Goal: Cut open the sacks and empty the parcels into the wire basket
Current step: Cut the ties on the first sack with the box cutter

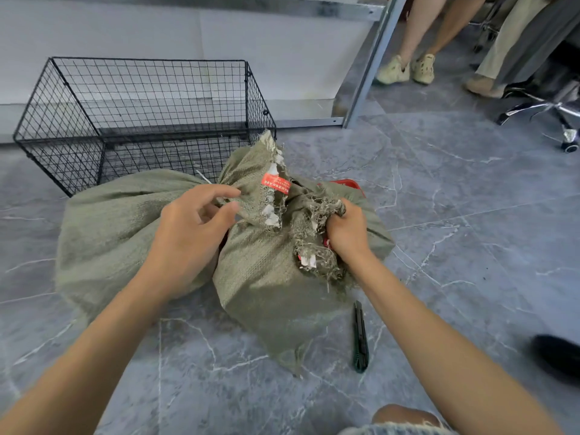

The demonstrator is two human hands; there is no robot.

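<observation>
The woven sack (125, 221) lies on the floor, the wire basket (62, 120) at its 11 o'clock. The right hand (346, 233) grips its frayed mouth and the left hand (191, 221) pinches the flap — best to pull both apart evenly. The utility knife (360, 337) lies at 5 o'clock.

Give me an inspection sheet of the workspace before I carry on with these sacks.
Surface: grey marbled floor tiles.
Job's things: left sack bunched at the neck; front sack frayed open on top; wire basket behind them, no parcels seen inside; knife lying right of the front sack.
Clutter: nothing seen.
Hands: left hand pinches the left sack's neck; right hand grips the front sack's frayed edge.
Cables: nothing seen.
Surroundings: metal frame leg, seated people's legs and chair base at back right; dark shoe at right edge.
</observation>
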